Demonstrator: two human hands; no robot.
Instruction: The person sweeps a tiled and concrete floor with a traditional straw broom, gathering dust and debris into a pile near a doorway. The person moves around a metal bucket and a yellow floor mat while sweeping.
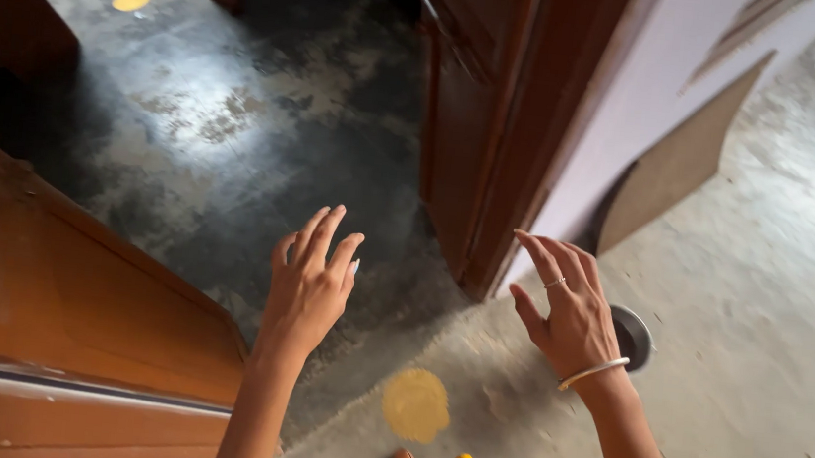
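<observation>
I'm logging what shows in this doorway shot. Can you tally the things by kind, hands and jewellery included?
Hands: 2, left hand and right hand, both open and held up, holding nothing
Wooden door leaves: 2, left door, right door
Yellow floor spots: 2, near spot, far spot
Bangle: 1
Ring: 1
Total: 8

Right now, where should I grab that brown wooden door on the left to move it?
Take the wooden door by its free edge, near the corner closest to the left hand, coming from the right, the open floor side. The face is a flat panel with no handle showing here, so the edge is probably the only grip. Both hands, the right hand too, are open and empty.
</observation>
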